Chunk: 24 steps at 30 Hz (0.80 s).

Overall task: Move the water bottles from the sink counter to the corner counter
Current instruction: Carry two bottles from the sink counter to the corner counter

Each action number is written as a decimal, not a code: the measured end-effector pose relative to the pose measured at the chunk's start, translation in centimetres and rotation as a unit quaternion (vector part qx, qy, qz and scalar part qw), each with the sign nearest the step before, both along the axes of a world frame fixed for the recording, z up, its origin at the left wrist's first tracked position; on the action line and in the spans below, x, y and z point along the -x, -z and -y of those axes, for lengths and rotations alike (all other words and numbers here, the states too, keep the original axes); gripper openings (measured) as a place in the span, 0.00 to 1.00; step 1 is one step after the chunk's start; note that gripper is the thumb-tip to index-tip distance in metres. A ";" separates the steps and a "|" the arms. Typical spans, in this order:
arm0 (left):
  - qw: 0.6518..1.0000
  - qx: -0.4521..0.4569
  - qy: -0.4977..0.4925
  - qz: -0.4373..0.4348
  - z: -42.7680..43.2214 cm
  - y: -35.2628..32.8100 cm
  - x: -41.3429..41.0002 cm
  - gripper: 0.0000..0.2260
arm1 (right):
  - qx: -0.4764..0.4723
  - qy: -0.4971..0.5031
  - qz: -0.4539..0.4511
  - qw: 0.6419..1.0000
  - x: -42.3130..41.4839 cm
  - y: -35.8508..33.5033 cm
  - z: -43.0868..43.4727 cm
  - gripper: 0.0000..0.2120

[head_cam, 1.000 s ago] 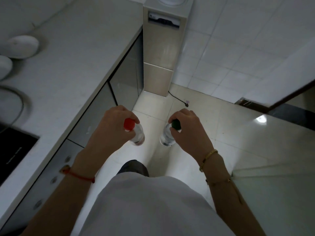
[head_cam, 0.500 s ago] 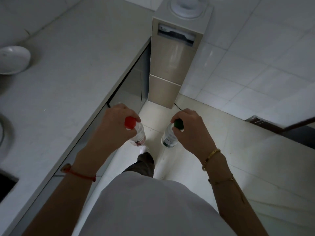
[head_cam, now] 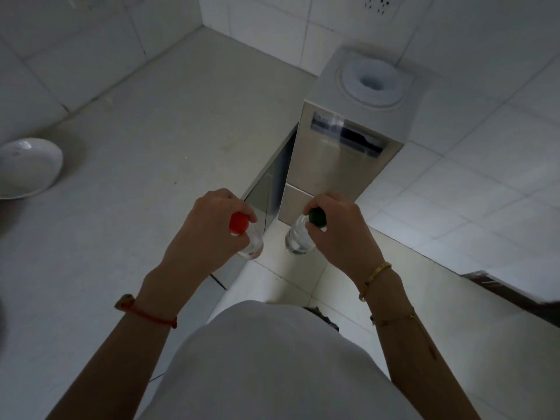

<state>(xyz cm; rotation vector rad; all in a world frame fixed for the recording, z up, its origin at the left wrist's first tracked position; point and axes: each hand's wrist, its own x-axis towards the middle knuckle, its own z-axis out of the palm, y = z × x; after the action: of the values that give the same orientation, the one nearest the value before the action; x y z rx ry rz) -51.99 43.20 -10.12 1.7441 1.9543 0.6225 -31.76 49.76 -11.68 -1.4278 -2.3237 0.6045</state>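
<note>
— Clear plastic, both of them: the red-capped bottle (head_cam: 247, 237) hung from the left hand (head_cam: 206, 234), the green-capped bottle (head_cam: 301, 237) from the right hand (head_cam: 342, 234). Where were they?

— In the air, side by side and a little apart, near the counter (head_cam: 169, 140) edge. The red-capped one was over that edge, the green-capped one over the floor (head_cam: 291, 268). Each hand's fingers (head_cam: 242, 207) were wrapped tight round a bottle's neck, just under the cap.

— What stood around them?

— A water dispenser (head_cam: 342, 159) rose just past the counter's end, against the tiled wall (head_cam: 472, 140), directly beyond the right hand. A white bowl (head_cam: 28, 168) sat far left on the counter, well apart from the bottles. The counter's far corner lay bare between the walls.

— Anything on the wrists?

— A red string (head_cam: 148, 315) on the left, gold bangles (head_cam: 374, 277) on the right.
</note>
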 end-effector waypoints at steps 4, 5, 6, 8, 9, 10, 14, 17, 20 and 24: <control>1.000 -0.003 -0.025 0.008 -3.9 -0.2 1.6 0.14 | 0.000 -0.025 0.003 1.000 2.0 -0.5 -5.2 0.06; 0.999 -0.002 -0.032 0.009 -4.9 -0.2 1.8 0.14 | 0.002 -0.029 0.002 1.000 2.5 -0.6 -6.4 0.06; 0.999 -0.002 -0.040 0.010 -5.8 -0.2 2.1 0.14 | 0.004 -0.035 0.002 0.999 3.0 -0.6 -7.6 0.06; 0.998 -0.004 -0.056 0.011 -7.7 0.0 2.7 0.14 | 0.005 -0.050 -0.004 0.999 3.8 -0.4 -10.0 0.06; 0.998 -0.002 -0.064 0.008 -8.5 0.1 3.0 0.14 | 0.004 -0.059 -0.006 0.998 4.2 -0.3 -11.2 0.06; 0.997 0.001 -0.073 0.006 -9.3 0.1 3.2 0.14 | 0.003 -0.068 -0.006 0.998 4.6 -0.2 -12.4 0.06; 0.994 -0.005 -0.107 0.014 -13.1 0.2 4.2 0.13 | 0.007 -0.098 -0.005 0.995 6.2 0.2 -17.4 0.07; 0.993 -0.008 -0.120 0.005 -16.4 0.1 4.7 0.13 | 0.018 -0.128 -0.013 0.992 7.3 0.2 -21.6 0.07; 0.989 -0.009 -0.145 0.011 -20.0 -0.1 5.3 0.13 | 0.018 -0.164 -0.004 0.986 8.7 -0.1 -26.0 0.08; 0.983 -0.012 -0.182 0.012 -24.7 -0.5 6.4 0.14 | 0.019 -0.205 0.004 0.979 10.9 -0.9 -31.8 0.08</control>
<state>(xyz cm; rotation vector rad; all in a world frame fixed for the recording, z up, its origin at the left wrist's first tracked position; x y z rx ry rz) -58.38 67.93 -9.65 1.3913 2.2761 0.7863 -42.70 81.57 -10.81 -0.9643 -2.6447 0.7554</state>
